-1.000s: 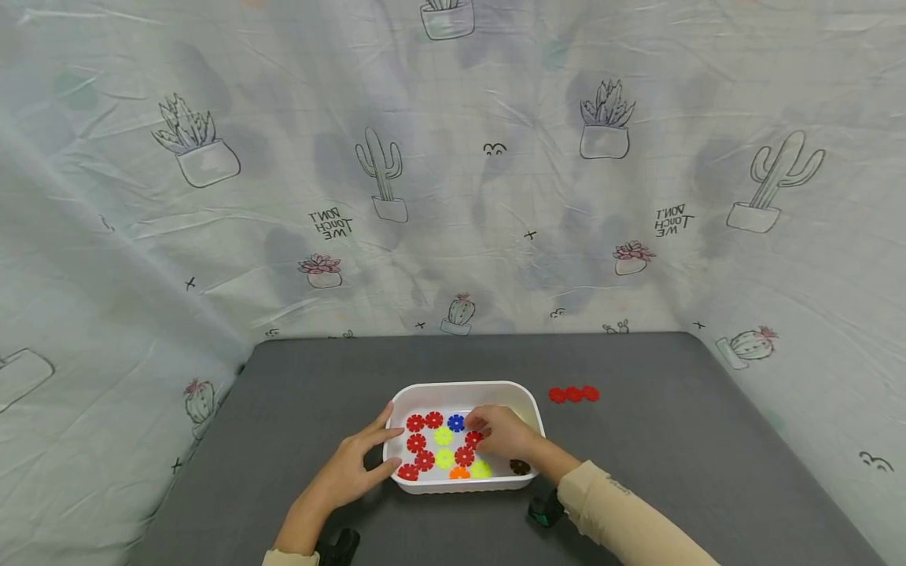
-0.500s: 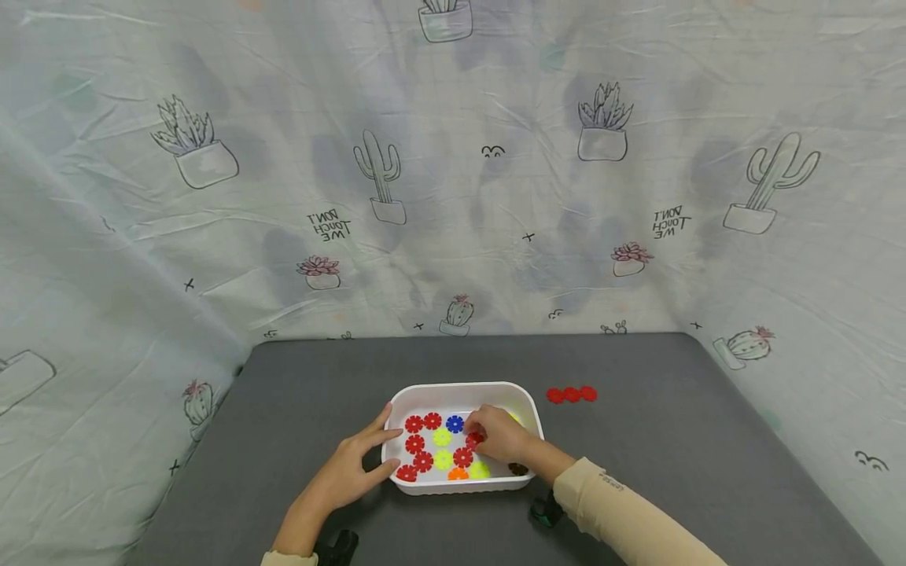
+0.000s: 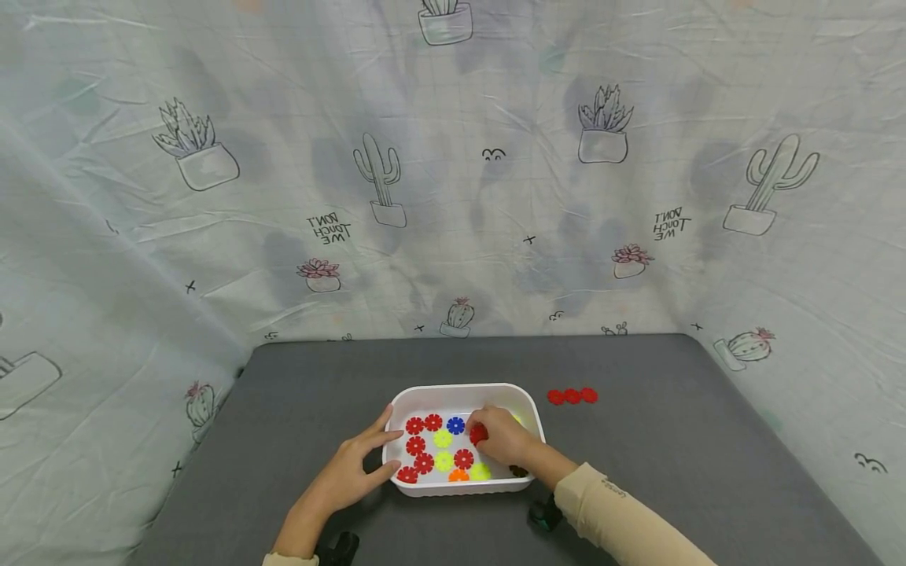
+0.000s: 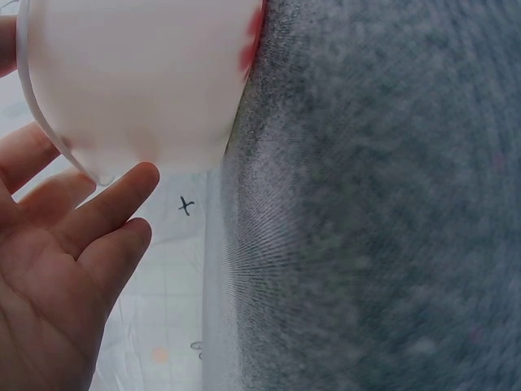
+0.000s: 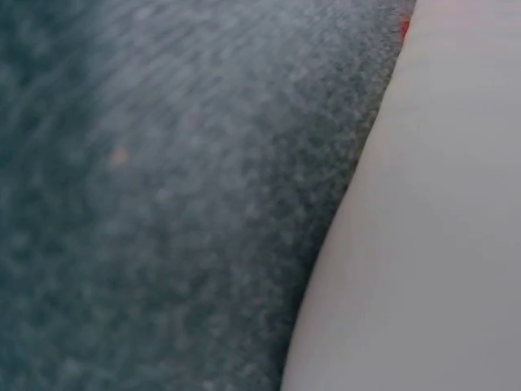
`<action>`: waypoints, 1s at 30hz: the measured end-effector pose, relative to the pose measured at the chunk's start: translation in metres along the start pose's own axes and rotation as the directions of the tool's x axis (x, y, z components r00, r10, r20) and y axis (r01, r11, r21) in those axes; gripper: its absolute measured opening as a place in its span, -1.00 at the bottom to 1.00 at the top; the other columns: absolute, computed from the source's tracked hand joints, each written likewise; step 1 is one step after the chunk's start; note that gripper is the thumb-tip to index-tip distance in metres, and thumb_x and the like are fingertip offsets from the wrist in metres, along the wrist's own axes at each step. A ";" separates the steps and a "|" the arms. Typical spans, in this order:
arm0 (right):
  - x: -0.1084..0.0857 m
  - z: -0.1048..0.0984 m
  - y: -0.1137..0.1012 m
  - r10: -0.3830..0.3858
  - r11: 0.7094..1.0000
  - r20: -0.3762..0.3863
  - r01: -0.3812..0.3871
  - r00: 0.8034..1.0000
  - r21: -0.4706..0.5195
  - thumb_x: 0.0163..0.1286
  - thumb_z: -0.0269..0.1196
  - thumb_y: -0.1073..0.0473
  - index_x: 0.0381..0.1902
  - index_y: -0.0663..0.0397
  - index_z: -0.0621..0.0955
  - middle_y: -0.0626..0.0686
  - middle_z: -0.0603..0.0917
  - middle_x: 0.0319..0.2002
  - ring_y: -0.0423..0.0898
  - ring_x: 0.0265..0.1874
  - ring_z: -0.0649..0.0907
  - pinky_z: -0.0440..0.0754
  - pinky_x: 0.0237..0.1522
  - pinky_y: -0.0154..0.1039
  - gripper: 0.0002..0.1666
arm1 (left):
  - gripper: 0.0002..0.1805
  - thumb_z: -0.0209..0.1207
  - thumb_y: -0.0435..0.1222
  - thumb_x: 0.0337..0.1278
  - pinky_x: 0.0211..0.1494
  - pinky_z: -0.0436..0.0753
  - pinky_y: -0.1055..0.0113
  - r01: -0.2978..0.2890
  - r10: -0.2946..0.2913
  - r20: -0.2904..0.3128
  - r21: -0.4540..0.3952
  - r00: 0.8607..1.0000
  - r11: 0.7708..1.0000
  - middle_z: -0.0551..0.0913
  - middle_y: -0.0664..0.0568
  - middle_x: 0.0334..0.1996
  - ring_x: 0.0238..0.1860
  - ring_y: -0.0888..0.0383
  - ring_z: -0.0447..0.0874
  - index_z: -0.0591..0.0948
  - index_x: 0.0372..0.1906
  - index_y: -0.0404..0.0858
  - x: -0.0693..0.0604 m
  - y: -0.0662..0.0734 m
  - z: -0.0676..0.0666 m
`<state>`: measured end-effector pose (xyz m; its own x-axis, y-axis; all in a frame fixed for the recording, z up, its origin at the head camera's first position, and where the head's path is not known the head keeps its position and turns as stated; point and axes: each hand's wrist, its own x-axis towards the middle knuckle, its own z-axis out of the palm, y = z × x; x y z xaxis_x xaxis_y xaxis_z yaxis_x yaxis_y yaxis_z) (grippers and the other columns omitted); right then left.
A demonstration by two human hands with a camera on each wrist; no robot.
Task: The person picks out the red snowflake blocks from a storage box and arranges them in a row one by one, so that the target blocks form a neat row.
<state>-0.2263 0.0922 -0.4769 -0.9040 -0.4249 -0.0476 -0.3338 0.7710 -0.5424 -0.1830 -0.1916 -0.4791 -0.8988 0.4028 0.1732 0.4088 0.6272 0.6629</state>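
Note:
In the head view, a white plastic tray [image 3: 460, 490] holds several notched snowflake discs. My left hand [image 3: 348, 473] rests at the tray's left end, its fairly straight fingers spread over the rim; the left wrist view has two fingers against or close to the outer wall. Inside the tray, toward its right side, my right hand [image 3: 504, 437] pinches a red snowflake disc [image 3: 479, 433], which is tilted up. Near it lie a blue disc [image 3: 455, 425] and another red disc [image 3: 463, 459]. The right fingertips are partly hidden, and the right wrist view misses that hand.
Three red discs in a row [image 3: 572, 396] lie on the grey table [image 3: 340, 369], right of the tray. Yellow discs [image 3: 443, 461], an orange disc [image 3: 458, 475] and a dark disc [image 3: 519, 471] are in the tray. A patterned cloth [image 3: 439, 189] hangs behind.
The red disc at my right fingertips has been raised slightly and tilted, away from the red disc below it. My left hand has kept its place on the tray.

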 end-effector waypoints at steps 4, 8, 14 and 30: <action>0.001 -0.001 0.001 0.010 0.999 -0.021 -0.009 1.000 0.032 0.11 0.39 0.30 -0.20 0.06 0.66 -0.09 0.59 -0.36 -0.18 -0.36 0.49 0.62 -0.15 -0.25 -0.75 | -0.48 0.23 -0.07 0.14 0.25 0.37 -0.18 -0.010 0.010 -0.005 -0.001 1.000 1.000 0.14 -0.02 0.46 0.37 -0.09 0.26 0.56 0.19 -0.17 0.000 0.000 0.001; 0.000 -0.003 0.002 -0.006 0.996 -0.045 0.010 0.999 0.087 0.10 0.38 0.31 -0.17 0.13 0.66 -0.05 0.62 -0.32 -0.16 -0.34 0.52 0.63 -0.17 -0.25 -0.72 | -0.47 0.23 -0.05 0.14 0.26 0.37 -0.18 -0.004 0.004 -0.001 0.000 1.000 1.000 0.14 -0.01 0.47 0.37 -0.09 0.26 0.55 0.20 -0.17 0.000 0.001 0.001; -0.001 -0.006 0.004 -0.002 0.982 -0.032 0.008 0.999 0.190 0.09 0.40 0.30 -0.11 0.16 0.64 -0.04 0.63 -0.29 -0.12 -0.30 0.55 0.63 -0.23 -0.30 -0.64 | -0.47 0.23 -0.04 0.14 0.25 0.37 -0.19 0.002 -0.002 -0.001 0.003 1.000 1.000 0.14 0.01 0.47 0.37 -0.10 0.27 0.55 0.20 -0.16 0.000 0.001 0.003; -0.011 -0.028 0.009 -0.026 0.897 -0.096 0.066 0.995 0.437 0.23 0.23 0.40 0.12 0.27 0.56 0.12 0.64 0.00 0.05 -0.05 0.62 0.65 -0.06 -0.15 -0.55 | -0.46 0.23 -0.05 0.14 0.26 0.35 -0.19 0.010 -0.010 0.003 0.005 1.000 1.000 0.14 -0.01 0.46 0.38 -0.09 0.24 0.54 0.21 -0.17 -0.003 0.001 0.004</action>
<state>-0.2270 0.1172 -0.4580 -0.9166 -0.3971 0.0473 -0.2421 0.4568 -0.8560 -0.1792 -0.1892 -0.4818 -0.9025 0.3982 0.1641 0.4002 0.6344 0.6613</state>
